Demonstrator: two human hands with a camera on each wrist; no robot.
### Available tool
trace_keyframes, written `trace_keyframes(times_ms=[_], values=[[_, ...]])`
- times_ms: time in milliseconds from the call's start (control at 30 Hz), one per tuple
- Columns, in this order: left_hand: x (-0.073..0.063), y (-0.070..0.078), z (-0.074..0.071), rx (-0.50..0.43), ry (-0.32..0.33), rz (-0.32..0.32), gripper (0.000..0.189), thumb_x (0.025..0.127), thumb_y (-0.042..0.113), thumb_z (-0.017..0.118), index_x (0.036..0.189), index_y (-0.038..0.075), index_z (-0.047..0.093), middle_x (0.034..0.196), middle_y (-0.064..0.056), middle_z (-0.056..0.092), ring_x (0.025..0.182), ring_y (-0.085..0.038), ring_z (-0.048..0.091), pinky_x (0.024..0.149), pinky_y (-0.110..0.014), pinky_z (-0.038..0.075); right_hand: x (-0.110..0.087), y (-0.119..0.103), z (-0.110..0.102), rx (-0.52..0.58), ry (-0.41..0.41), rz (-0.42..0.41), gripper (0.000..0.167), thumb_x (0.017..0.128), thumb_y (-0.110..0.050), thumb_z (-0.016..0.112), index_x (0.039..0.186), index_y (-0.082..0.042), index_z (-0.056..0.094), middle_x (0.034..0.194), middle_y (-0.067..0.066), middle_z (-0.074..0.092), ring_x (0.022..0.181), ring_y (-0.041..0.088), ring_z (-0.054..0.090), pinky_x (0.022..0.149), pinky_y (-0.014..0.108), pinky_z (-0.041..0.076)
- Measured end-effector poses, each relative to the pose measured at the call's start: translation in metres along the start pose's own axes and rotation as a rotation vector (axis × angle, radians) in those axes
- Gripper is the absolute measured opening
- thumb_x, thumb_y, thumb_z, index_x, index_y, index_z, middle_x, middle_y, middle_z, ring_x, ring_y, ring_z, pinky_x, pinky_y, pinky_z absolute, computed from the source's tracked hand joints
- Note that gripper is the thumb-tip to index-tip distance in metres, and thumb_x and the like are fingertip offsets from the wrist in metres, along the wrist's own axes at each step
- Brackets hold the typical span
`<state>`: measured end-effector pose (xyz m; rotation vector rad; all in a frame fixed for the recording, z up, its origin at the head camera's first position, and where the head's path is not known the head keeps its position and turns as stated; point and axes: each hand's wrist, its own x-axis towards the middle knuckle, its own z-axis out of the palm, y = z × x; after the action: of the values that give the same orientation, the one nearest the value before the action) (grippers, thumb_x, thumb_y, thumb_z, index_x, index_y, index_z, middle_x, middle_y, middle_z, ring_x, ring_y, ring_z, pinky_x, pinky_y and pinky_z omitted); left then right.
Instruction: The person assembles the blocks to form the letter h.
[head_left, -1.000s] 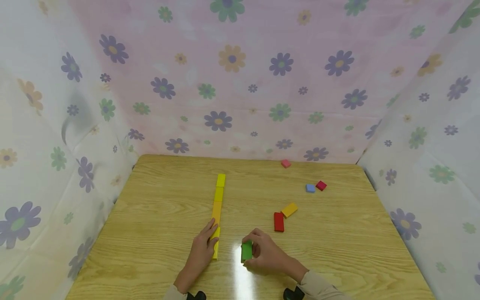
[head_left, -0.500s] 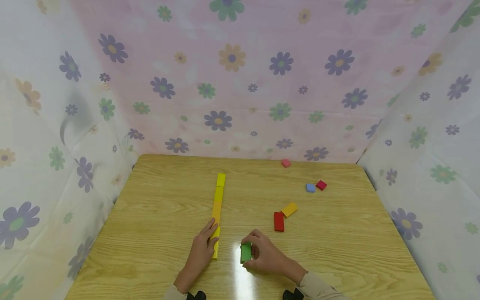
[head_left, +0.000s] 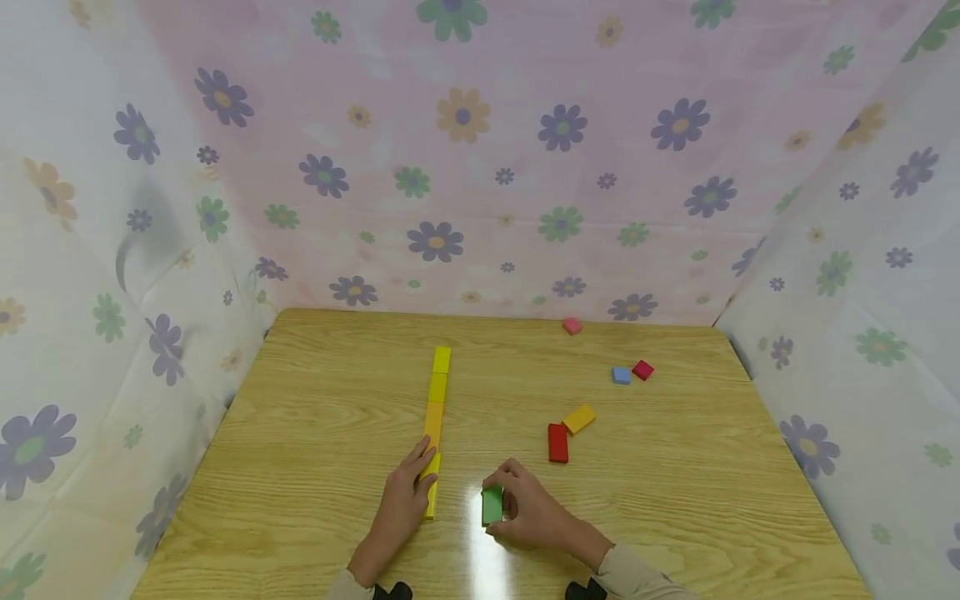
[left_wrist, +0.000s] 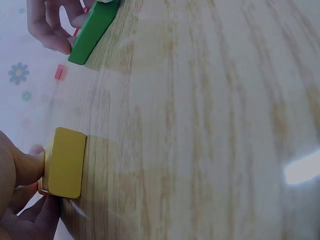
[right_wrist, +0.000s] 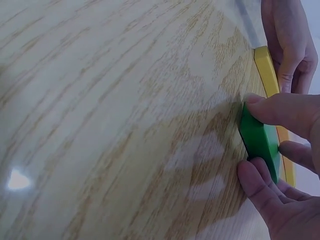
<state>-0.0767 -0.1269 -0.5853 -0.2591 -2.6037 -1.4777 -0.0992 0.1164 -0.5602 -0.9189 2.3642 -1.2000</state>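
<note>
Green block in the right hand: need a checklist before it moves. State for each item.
1. Grip: ok. The right hand pinches the green block at both ends.
2. Block lifted off the table: cannot tell; none of the views settles it.
3. Row steadied: ok. The left hand rests on its near end.
4. Joint between the near yellow block and the orange block closed: cannot tell; the left hand covers part of it.
5. Green block against the row: not ok. They are apart, bare wood between.
6. Red block out of contact: ok, apart from the right hand.
</note>
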Motion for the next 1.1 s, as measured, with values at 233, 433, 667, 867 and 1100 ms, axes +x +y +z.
trace_keyframes(times_ms=[233,433,667,867,1100], values=[[-0.002,0.0,0.0,0.006,0.007,0.003,0.043,0.087,-0.007,0.062,0.128,-0.012,0.051,0.142,-0.023,0.04,0.125,-0.039,0.043,0.093,-0.04,0.048,-0.001,0.002,0.002,-0.003,0.001,0.013,0.048,0.076,-0.016,0.081,0.118,-0.008,0.058,0.114,0.003,0.043,0.077,0.012,0.052,0.064,0.02,0.052],[-0.004,-0.002,0.001,0.0,0.001,-0.005,0.043,0.087,-0.007,0.062,0.129,-0.012,0.051,0.143,-0.023,0.04,0.125,-0.039,0.044,0.092,-0.038,0.049,-0.003,0.001,0.0,-0.023,-0.021,0.029,0.05,0.078,-0.025,0.08,0.12,-0.012,0.057,0.119,0.002,0.041,0.081,0.01,0.052,0.069,0.019,0.051],[-0.003,-0.001,0.001,-0.008,-0.002,0.002,0.044,0.087,-0.008,0.062,0.128,-0.013,0.05,0.143,-0.024,0.039,0.124,-0.04,0.044,0.091,-0.039,0.049,-0.001,-0.002,-0.016,-0.072,0.033,0.003,0.042,0.085,-0.021,0.074,0.121,-0.01,0.057,0.121,0.002,0.043,0.082,0.014,0.053,0.068,0.022,0.051],[-0.003,0.0,0.001,-0.007,-0.003,-0.003,0.043,0.087,-0.008,0.062,0.128,-0.012,0.05,0.143,-0.024,0.039,0.125,-0.04,0.044,0.091,-0.039,0.049,0.001,0.001,-0.037,-0.1,0.136,0.0,0.038,0.084,-0.011,0.073,0.119,-0.006,0.058,0.116,0.002,0.046,0.081,0.026,0.053,0.063,0.03,0.053],[-0.002,0.001,0.001,0.016,0.007,-0.003,0.043,0.086,-0.007,0.062,0.128,-0.011,0.051,0.142,-0.023,0.041,0.124,-0.039,0.045,0.091,-0.038,0.049,-0.001,0.012,-0.058,-0.18,0.208,0.005,0.039,0.082,-0.005,0.074,0.117,-0.004,0.059,0.113,0.007,0.048,0.077,0.025,0.051,0.063,0.027,0.048]])
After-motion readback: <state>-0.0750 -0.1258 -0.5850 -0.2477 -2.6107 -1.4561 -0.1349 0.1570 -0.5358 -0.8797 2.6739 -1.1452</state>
